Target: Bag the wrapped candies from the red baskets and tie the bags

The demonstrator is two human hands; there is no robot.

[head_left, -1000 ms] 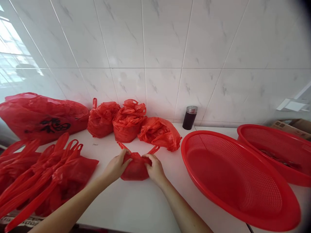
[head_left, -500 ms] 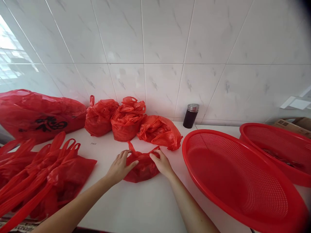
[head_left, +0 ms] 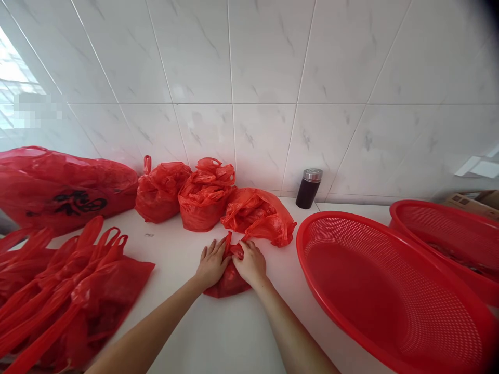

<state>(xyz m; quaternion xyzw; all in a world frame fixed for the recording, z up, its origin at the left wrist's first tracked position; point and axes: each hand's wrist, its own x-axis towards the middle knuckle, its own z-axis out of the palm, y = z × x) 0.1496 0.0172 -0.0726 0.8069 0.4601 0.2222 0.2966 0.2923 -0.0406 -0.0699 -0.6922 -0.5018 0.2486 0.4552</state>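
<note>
A small filled red plastic bag (head_left: 229,280) lies on the white counter (head_left: 218,332) in front of me. My left hand (head_left: 211,263) rests on its left side, fingers pinching one red handle that sticks up between my hands. My right hand (head_left: 251,262) covers the bag's right top, fingers curled round the other handle. Both hands meet over the bag's mouth. Three tied red bags (head_left: 206,195) stand just behind against the tiled wall.
A big red perforated basket (head_left: 390,291) fills the right, with a second red basket (head_left: 448,239) behind it. A dark flask (head_left: 308,188) stands by the wall. A pile of flat red bags (head_left: 66,291) and a large printed red bag (head_left: 62,187) lie left.
My hands moved from the bag's sides to its top and drew the two spread handles together over the middle. The bag shifted slightly away from me.
</note>
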